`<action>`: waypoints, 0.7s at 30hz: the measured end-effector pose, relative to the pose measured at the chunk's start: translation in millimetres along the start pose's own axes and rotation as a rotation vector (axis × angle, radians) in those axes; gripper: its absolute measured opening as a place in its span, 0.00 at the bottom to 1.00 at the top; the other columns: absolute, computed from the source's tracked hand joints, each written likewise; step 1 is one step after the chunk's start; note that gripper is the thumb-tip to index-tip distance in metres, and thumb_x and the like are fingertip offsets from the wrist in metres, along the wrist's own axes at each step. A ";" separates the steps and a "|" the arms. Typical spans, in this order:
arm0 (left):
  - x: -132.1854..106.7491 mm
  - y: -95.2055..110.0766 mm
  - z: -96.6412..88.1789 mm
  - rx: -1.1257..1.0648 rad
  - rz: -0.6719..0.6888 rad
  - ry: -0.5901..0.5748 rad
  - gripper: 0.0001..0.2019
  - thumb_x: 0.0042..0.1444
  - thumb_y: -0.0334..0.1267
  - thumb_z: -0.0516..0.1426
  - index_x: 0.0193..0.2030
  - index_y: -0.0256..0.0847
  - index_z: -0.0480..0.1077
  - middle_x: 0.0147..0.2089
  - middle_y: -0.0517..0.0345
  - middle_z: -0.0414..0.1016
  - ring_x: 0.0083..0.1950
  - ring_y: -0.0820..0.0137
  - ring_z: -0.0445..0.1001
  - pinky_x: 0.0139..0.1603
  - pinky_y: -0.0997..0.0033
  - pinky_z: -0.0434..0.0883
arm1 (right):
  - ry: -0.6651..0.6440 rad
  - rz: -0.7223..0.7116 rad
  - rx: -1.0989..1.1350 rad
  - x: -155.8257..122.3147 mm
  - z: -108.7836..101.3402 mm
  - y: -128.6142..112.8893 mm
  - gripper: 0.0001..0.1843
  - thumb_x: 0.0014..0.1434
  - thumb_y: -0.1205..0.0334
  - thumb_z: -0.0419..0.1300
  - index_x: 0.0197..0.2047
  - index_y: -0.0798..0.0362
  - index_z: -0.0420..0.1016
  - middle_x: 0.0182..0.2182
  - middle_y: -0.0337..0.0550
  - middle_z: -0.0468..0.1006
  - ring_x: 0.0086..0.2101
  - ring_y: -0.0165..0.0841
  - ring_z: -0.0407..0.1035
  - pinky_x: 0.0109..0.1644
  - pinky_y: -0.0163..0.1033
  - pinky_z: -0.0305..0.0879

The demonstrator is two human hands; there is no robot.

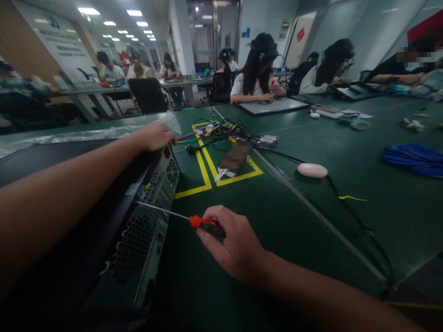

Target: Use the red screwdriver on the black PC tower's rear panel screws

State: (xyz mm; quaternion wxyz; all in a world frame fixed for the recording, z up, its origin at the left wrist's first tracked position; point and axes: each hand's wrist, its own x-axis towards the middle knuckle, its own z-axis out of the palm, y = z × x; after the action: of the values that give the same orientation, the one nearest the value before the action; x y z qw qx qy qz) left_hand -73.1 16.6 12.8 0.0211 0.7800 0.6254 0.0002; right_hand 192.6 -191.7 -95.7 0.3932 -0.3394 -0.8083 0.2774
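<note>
A black computer case (86, 145) lies on the left of the green table, its metal rear panel (157, 203) with vents and ports facing me. My left hand (157, 136) bears on the far top corner of this case, fingers bent over its edge and partly hidden. My right hand (235, 242) is closed around the orange-and-black handle of a screwdriver (199, 222). The thin shaft points left, and its tip meets the rear panel near the upper edge of the case. Whether a screw sits under the tip is too small to tell.
Tangled cables (228, 131) lie beyond the case by yellow tape (238, 179). A pale oval device (312, 170) rests on a black cord at right, near a blue cable bundle (413, 159). Across the table a person (254, 76) works over a flat panel (273, 106).
</note>
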 end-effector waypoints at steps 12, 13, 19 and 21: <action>-2.2 2.3 -1.5 0.005 -0.014 -0.014 0.24 0.63 0.38 0.43 0.45 0.32 0.80 0.52 0.46 0.80 0.50 0.61 0.74 0.59 0.63 0.67 | 0.001 0.007 0.011 1.5 0.4 0.3 0.06 0.65 0.63 0.61 0.45 0.51 0.70 0.33 0.37 0.76 0.27 0.29 0.65 0.32 0.36 0.59; -2.9 2.8 -1.5 -0.001 -0.013 -0.010 0.25 0.63 0.39 0.43 0.45 0.31 0.80 0.52 0.46 0.80 0.51 0.61 0.74 0.59 0.63 0.67 | 0.002 0.004 0.012 1.4 0.3 0.5 0.05 0.65 0.63 0.61 0.45 0.51 0.70 0.33 0.37 0.76 0.27 0.29 0.65 0.33 0.37 0.59; -4.0 4.2 -1.9 0.005 -0.011 -0.003 0.25 0.63 0.38 0.43 0.44 0.32 0.80 0.51 0.46 0.81 0.51 0.60 0.74 0.59 0.62 0.67 | 0.001 0.006 0.001 1.0 0.3 0.5 0.05 0.66 0.62 0.61 0.45 0.50 0.70 0.35 0.39 0.77 0.28 0.30 0.66 0.34 0.37 0.60; -3.1 3.4 -2.2 0.014 -0.014 -0.011 0.24 0.63 0.39 0.43 0.44 0.34 0.80 0.51 0.48 0.81 0.51 0.61 0.73 0.59 0.63 0.68 | -0.004 0.009 0.006 0.9 0.3 0.1 0.05 0.65 0.63 0.61 0.45 0.50 0.70 0.34 0.38 0.77 0.28 0.29 0.66 0.33 0.36 0.60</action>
State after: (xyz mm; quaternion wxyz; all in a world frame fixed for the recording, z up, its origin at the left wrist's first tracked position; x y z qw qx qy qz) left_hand -70.5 12.9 15.2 0.0189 0.7757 0.6307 -0.0085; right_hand 192.0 -191.0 -95.5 0.3913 -0.3413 -0.8067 0.2823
